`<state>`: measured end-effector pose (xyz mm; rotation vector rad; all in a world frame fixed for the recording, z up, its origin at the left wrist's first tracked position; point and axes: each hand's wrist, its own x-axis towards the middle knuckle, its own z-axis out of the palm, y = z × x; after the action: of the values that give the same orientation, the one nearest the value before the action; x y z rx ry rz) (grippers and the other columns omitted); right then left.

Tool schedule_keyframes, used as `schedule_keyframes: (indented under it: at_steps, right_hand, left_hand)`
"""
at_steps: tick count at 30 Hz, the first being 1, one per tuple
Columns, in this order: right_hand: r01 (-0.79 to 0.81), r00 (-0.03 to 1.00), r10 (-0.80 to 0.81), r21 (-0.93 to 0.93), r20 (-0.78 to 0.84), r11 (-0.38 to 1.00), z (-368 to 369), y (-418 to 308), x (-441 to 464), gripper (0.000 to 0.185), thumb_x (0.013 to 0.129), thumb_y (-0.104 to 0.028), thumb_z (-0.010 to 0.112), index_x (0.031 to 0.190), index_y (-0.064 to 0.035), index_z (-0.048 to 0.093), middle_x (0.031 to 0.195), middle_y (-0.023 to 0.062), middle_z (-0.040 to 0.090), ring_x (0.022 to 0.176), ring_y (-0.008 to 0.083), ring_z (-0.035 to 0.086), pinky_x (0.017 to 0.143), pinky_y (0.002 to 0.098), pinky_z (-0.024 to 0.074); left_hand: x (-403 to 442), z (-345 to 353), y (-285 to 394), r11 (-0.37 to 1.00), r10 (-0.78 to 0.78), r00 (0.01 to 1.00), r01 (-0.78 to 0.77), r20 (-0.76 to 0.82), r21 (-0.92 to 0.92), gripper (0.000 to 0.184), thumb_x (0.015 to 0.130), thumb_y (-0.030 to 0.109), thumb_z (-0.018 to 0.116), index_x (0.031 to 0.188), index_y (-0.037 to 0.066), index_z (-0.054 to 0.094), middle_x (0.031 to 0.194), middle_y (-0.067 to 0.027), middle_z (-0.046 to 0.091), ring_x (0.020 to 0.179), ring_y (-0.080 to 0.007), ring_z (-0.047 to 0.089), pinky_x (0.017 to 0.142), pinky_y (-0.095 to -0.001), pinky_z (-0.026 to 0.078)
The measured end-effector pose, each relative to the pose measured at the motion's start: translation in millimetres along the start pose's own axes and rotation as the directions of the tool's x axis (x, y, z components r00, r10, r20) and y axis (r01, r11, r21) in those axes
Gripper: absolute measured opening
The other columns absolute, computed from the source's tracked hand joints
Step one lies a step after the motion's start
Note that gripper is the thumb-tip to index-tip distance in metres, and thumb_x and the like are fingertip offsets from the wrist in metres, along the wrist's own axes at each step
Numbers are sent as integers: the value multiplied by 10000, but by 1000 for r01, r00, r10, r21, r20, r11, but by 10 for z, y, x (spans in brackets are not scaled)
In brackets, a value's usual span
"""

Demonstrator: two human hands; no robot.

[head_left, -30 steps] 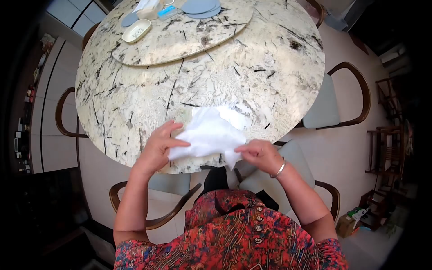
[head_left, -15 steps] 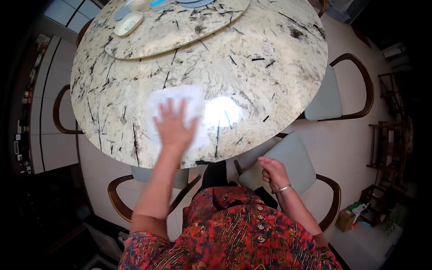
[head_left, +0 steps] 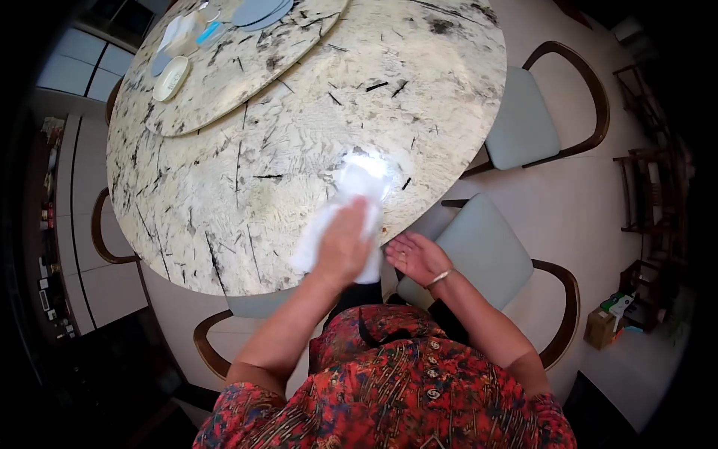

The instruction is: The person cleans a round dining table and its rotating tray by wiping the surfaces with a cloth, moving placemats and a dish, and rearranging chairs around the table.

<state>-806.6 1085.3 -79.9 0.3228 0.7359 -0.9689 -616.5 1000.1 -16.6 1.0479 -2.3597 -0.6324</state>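
Observation:
A white cloth (head_left: 315, 238) lies at the near edge of the round marble-patterned table (head_left: 292, 172). My left hand (head_left: 346, 243) presses down on it, fingers close together and smeared by motion, with cloth showing on both sides. Part of the cloth reaches past the table's edge. Just right of it, my right hand (head_left: 419, 256) is held palm up at the rim, fingers loosely stretched and nothing in them. A bracelet (head_left: 439, 278) circles that wrist.
On the raised round turntable (head_left: 277, 63) stand a small pale dish (head_left: 172, 78), grey-blue round mats (head_left: 262, 11) and a blue item (head_left: 209, 32). Chairs with grey seats (head_left: 479, 243) surround the table. A cardboard box (head_left: 600, 328) sits on the floor at right.
My left hand has drawn the cloth rightward and toward me, its spread fingers coming together. My right hand has moved left to the table's edge and opened. The view has turned.

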Motion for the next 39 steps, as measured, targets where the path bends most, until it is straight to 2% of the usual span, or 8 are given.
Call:
schedule_keyframes:
  at_steps: [5,7,9,12,19,21,28,39]
  right_hand:
    - [319,928,-357,-269,-105,909,229,-118,64,303,935,-282,537,1149,-70,570,1097,83,624,990,193,609,892,331,500]
    - [255,961,-270,-196,-55,947,171,-96,89,289,926,-289,546,1103,-65,589,1013,83,640,921,207,631,859,360,522]
    - [33,999,-34,-66,-5,997,329,-124,-57,255,924,-248,526,1041,-33,598,946,101,636,889,246,634,852,405,529]
    - [-21,1000,21,-25,-12,999,135,-111,0,248,932,-199,502,1054,2,581,956,136,644,903,266,636,818,414,538]
    - [-24,986,7,-103,-165,994,-178,-135,-212,274,917,-246,569,1050,-9,606,929,113,648,835,249,643,776,400,546]
    - [-37,969,11,-99,-247,994,-347,-108,-267,259,925,-242,551,1036,-17,613,882,95,656,797,239,650,742,394,556]
    - [-11,971,-2,-52,-241,999,-683,-38,-477,243,957,-235,470,975,-43,617,824,73,671,762,238,660,735,402,554]
    - [64,962,-74,-46,-264,997,-296,-146,-314,193,936,-219,521,948,-55,622,810,66,666,743,228,657,705,393,568]
  left_hand:
    - [123,223,583,780,-83,975,191,205,-595,278,899,134,497,1114,-20,585,985,-241,603,919,-400,573,830,-444,460]
    - [-74,210,368,961,-122,981,155,154,-227,317,958,222,425,1066,-21,599,912,-224,590,833,-377,570,749,-410,457]
    - [-51,-348,275,483,-555,804,521,214,-704,383,988,298,397,1101,-20,578,956,-145,618,832,-246,606,747,-345,489]
    - [-192,-1216,-130,-65,-767,638,31,70,-997,471,1001,352,332,1174,-36,534,1044,-144,616,927,-214,625,866,-353,495]
    - [-1154,-1696,-679,569,-823,443,648,-356,-507,467,1010,282,300,1268,-62,483,1169,-135,593,1076,-238,572,926,-333,448]
    - [-1086,-1285,-599,690,-485,872,338,62,640,499,974,351,393,1419,126,382,1481,-196,302,1389,-354,245,1107,-528,179]
    - [-355,-2010,-2272,154,-792,300,941,-531,302,635,924,537,383,1444,172,358,1525,-184,212,1408,-364,182,1110,-564,126]
    - [652,-454,-579,937,-134,964,48,229,346,636,897,379,490,1448,109,323,1526,-183,214,1422,-315,183,1159,-435,131]
